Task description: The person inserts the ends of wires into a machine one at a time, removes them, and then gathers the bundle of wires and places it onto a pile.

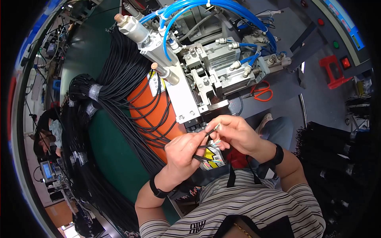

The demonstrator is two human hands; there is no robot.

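Note:
Several black cables (199, 158) pass through the closed fingers of my left hand (182, 152). Thin coloured wires (217, 143) stick out of their stripped ends. My right hand (241, 135) meets the left just in front of the machine and pinches the end of one black cable (210, 132). A small, light metallic bit shows at its fingertips, too small to name. Beyond both hands stands a metal pneumatic machine (206, 89) with blue air hoses (222, 4). From the left, loose black cables run across an orange surface (149, 113) towards my left hand.
Tied black cable bundles (119, 55) lie on the green table (104, 137) at left. Red-handled scissors (262, 94) rest right of the machine. A red stool (332, 73), a control panel with a red button (345, 62) and more cable bundles (323, 158) are at right. Another person (44, 135) is far left.

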